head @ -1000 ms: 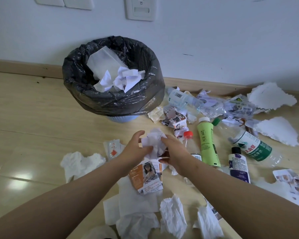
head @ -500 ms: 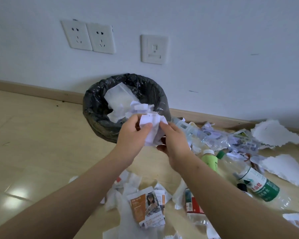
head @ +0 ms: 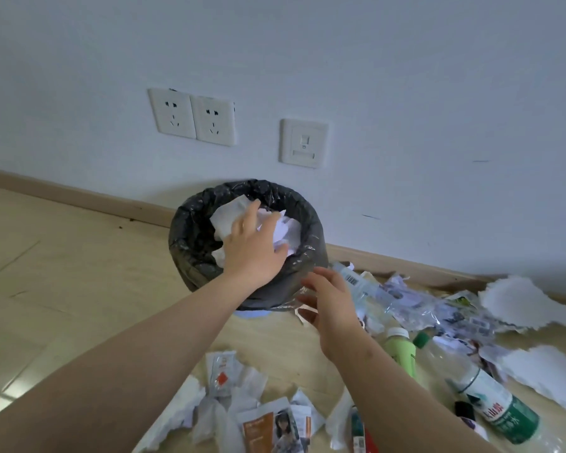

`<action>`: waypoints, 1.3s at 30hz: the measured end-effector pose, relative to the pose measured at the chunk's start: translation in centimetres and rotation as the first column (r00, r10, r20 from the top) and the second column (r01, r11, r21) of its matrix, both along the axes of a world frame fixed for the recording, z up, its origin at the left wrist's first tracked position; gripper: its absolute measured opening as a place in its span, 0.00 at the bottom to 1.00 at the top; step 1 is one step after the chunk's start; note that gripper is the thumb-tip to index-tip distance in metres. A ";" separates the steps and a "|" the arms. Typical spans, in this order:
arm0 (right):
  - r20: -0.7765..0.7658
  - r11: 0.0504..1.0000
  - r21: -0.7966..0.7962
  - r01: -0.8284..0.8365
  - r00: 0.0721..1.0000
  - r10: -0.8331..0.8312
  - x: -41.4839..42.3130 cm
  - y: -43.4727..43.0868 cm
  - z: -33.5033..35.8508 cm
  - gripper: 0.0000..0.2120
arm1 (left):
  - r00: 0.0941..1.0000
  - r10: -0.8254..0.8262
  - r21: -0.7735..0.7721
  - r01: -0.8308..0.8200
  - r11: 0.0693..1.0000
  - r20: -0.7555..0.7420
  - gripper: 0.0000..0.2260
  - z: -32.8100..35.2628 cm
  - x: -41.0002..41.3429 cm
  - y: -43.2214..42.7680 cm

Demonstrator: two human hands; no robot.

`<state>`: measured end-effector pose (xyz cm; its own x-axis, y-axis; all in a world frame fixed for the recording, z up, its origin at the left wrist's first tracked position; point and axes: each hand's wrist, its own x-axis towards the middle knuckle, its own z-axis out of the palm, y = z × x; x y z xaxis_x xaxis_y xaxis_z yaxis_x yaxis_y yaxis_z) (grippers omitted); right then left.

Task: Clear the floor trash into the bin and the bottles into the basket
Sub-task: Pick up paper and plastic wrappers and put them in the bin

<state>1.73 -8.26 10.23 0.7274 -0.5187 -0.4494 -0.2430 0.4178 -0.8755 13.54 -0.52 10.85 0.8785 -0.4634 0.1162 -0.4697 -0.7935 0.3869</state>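
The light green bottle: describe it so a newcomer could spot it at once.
Start at the black-lined bin by the wall, then look right across the floor. Beside the right hand lies the light green bottle, pale green all over with a white cap; its clear neighbour has a green cap.

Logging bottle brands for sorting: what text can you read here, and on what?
"山", among red characters that are otherwise blurred: green-labelled bottle.
Barcode digits on clear bottle: too small to read.
Print on orange flyer: blurred, unreadable.
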 end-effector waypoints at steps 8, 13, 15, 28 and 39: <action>-0.236 0.986 -0.133 -0.097 0.970 0.064 -3.2 -1.5 -4.0 0.11 | 0.969 -0.050 0.117 0.081 0.990 -0.242 0.24 -1.5 2.2 -0.4; -0.389 0.928 -0.240 -0.284 0.904 0.176 -5.2 -1.8 -7.1 0.10 | 0.997 0.039 0.111 -0.032 0.993 -0.061 0.24 0.2 -0.2 -1.2; -0.433 0.882 -0.297 -0.366 0.875 0.217 -6.0 -1.8 -8.0 0.09 | 0.987 0.001 -0.028 0.004 1.000 0.160 0.21 -0.2 -2.9 -0.7; -0.678 0.465 -0.398 -0.791 0.595 0.432 -11.6 0.7 -11.7 0.04 | 0.796 -0.492 0.279 0.591 0.757 -0.352 0.20 -15.0 -13.0 8.0; -0.776 0.257 -0.362 -0.896 0.443 0.449 -12.5 2.0 -13.3 0.14 | 0.819 -0.505 0.549 0.563 0.618 -0.272 0.20 -16.6 -13.3 10.0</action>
